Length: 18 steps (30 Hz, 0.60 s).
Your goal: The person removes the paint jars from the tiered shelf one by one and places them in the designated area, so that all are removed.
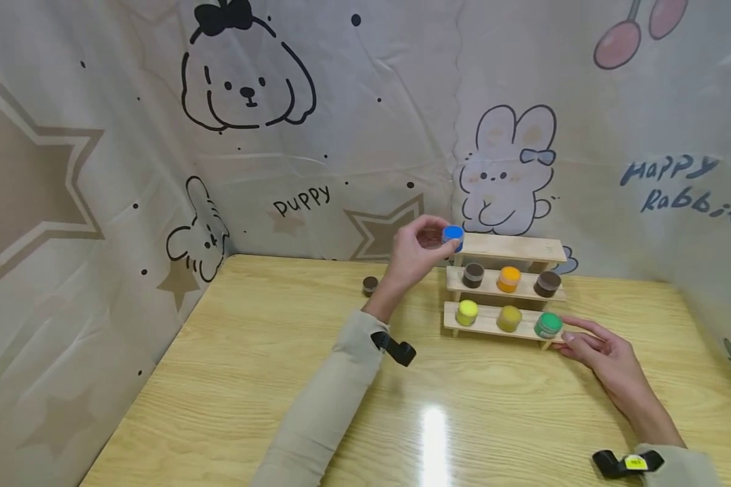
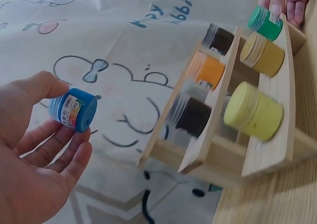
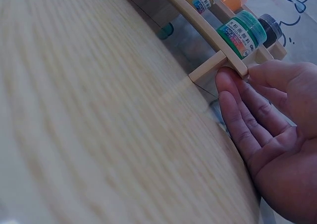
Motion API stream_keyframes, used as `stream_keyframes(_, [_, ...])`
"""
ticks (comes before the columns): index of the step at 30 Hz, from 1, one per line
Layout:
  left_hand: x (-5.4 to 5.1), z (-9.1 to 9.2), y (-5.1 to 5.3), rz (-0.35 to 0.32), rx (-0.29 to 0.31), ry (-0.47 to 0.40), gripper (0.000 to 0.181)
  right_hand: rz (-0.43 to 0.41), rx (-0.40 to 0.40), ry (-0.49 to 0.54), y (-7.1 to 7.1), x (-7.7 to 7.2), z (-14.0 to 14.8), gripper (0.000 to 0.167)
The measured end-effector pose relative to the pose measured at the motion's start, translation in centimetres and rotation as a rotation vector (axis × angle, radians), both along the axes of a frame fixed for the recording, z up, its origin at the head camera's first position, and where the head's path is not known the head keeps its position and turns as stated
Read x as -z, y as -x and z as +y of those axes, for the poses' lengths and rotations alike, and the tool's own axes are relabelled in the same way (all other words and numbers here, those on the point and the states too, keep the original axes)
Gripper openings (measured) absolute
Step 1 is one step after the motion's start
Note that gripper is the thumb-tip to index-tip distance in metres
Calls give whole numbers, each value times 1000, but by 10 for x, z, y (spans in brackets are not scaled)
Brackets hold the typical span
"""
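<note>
"Puppy" [image 1: 301,201] and "Happy Rabbit" [image 1: 688,201] on backdrop [image 1: 371,145], "水粉画颜料" [image 3: 239,35] on green jar [image 3: 255,28]

The head view is bright, with a white glare streak [image 1: 434,446] on the table [image 1: 219,379] at bottom centre; the right wrist view is dimmer, blurred lower left.

Smooth wooden rack [image 1: 512,247], smooth plastic blue jar [image 2: 74,110], glossy wood-grain tabletop [image 1: 237,365], creased cloth-like backdrop [image 1: 365,142]

A blue jar [image 1: 453,235] is held aloft near a stepped wooden rack [image 1: 512,248]
</note>
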State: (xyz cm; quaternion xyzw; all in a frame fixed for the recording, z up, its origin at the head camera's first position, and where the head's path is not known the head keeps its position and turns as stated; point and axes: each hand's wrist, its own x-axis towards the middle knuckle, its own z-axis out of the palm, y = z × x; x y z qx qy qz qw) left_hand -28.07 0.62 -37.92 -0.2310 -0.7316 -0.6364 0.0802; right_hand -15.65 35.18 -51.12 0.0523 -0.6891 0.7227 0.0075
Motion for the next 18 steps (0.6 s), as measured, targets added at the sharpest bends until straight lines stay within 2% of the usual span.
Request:
stream_keyframes(6, [-2,-18,-7,81,-20,-17,29,-11,-7,2,2,-2,-1,41])
stream_keyframes(10, [0,-31,-15,118,-59,3,29,-3,-15,15,4,-1,-2,40])
stream_keyframes(18, [17,-55,-20,136,-112,19,30,-21,-11,-5,1,-1,1,39])
